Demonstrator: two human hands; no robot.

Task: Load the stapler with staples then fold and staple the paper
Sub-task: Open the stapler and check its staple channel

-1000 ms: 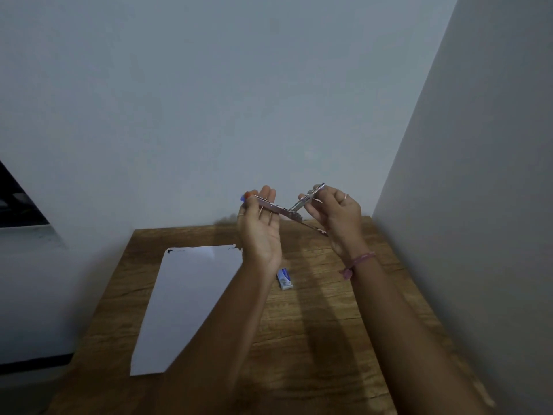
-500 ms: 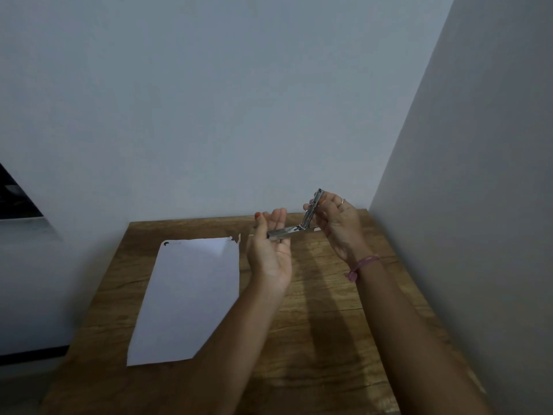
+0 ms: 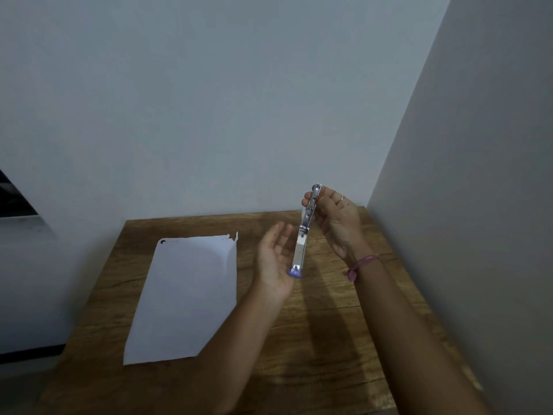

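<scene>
A small metal stapler (image 3: 304, 235) with a purple end hangs swung open, almost straight and near vertical, above the wooden table (image 3: 329, 324). My right hand (image 3: 335, 223) pinches its upper end between thumb and fingers. My left hand (image 3: 273, 259) is palm up with relaxed fingers just left of the stapler's lower half; the purple tip is at its palm edge. A white sheet of paper (image 3: 185, 298) lies flat on the table's left side, its far right corner torn. The staple box is hidden from view.
The table stands in a corner, with a pale wall (image 3: 239, 100) behind and another wall (image 3: 478, 205) close on the right. A dark opening (image 3: 12, 196) shows at the far left. A pink band (image 3: 363, 263) circles my right wrist.
The stapler swung from a bent, roughly horizontal pose to a nearly straight vertical one. My left hand let go of its end and opened. The small blue staple box seen earlier is out of sight.
</scene>
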